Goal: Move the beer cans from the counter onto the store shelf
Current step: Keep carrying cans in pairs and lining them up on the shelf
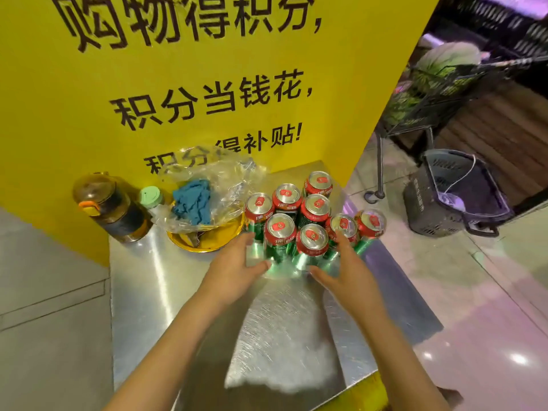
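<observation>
- Eight beer cans [308, 215] stand clustered upright on the steel bench [184, 292], against the yellow sign.
- Left hand [237, 262] and right hand [344, 262] bracket the front cans, fingers extended, touching but not clasping.
- Pickup step, I'd say; next comes a firm squeeze and lift.

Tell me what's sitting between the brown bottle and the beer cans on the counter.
In the head view, between the brown bottle and beer cans: a green-capped bottle, then a yellow bowl holding a plastic bag and blue cloth.
</observation>
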Demonstrator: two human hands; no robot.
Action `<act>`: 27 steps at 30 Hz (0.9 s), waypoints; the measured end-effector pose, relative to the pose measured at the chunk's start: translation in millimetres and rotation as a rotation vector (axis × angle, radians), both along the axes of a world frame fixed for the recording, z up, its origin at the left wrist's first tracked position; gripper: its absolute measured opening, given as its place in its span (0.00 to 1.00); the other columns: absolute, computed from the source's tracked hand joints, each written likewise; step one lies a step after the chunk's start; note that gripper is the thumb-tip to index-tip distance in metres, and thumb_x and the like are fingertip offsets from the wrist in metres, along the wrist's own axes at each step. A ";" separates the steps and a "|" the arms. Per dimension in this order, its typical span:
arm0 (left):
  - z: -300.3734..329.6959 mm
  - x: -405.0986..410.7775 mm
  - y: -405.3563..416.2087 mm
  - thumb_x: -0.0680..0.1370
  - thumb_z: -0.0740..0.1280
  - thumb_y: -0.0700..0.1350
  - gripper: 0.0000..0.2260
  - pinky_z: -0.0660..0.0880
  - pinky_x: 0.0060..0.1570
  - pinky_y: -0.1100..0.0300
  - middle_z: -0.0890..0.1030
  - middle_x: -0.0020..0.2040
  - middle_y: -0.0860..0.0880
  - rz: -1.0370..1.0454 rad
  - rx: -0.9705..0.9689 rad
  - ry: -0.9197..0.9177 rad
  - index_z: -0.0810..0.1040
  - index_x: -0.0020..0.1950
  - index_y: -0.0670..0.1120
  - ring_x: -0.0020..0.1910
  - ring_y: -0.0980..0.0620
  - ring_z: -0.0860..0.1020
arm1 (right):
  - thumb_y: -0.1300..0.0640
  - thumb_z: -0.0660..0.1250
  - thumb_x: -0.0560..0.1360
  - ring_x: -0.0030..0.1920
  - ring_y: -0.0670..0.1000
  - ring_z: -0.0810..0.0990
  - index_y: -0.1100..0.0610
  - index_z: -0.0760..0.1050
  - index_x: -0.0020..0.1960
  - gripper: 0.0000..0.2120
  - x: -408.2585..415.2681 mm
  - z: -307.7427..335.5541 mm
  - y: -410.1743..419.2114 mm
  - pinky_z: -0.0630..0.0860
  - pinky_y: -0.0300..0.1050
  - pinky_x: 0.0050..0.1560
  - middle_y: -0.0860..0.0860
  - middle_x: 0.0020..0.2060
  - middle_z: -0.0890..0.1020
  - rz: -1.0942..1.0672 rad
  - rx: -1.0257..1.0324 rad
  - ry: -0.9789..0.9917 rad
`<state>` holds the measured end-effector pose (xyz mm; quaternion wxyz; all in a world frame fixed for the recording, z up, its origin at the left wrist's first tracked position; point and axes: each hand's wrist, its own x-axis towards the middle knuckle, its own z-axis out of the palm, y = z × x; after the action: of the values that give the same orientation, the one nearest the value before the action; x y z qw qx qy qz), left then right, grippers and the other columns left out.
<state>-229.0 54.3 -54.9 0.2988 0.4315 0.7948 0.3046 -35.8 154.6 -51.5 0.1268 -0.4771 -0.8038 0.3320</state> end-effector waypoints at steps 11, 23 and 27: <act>-7.8 22.3 67.7 0.68 0.73 0.54 0.34 0.72 0.48 0.55 0.70 0.65 0.47 0.105 -0.069 0.292 0.64 0.71 0.51 0.60 0.45 0.73 | 0.40 0.65 0.72 0.53 0.56 0.80 0.46 0.51 0.75 0.37 -17.8 -20.7 30.2 0.77 0.50 0.46 0.53 0.56 0.80 0.074 0.081 -0.177; -9.4 26.9 41.6 0.64 0.76 0.51 0.28 0.74 0.45 0.55 0.74 0.53 0.47 0.121 0.021 0.287 0.73 0.62 0.50 0.51 0.45 0.76 | 0.39 0.66 0.67 0.42 0.55 0.81 0.46 0.66 0.55 0.21 -14.3 -13.5 24.5 0.73 0.44 0.37 0.47 0.40 0.81 0.087 0.152 -0.188; -11.1 29.3 12.3 0.64 0.76 0.52 0.29 0.73 0.46 0.59 0.73 0.52 0.50 0.114 0.011 0.262 0.72 0.62 0.52 0.49 0.49 0.76 | 0.36 0.64 0.69 0.43 0.54 0.82 0.44 0.63 0.63 0.26 -5.7 -14.1 14.4 0.75 0.45 0.39 0.47 0.42 0.82 0.150 0.202 -0.242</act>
<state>-199.7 66.7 -66.0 0.1721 0.4236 0.8485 0.2665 -41.5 169.0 -65.6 0.0514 -0.4373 -0.8757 0.1984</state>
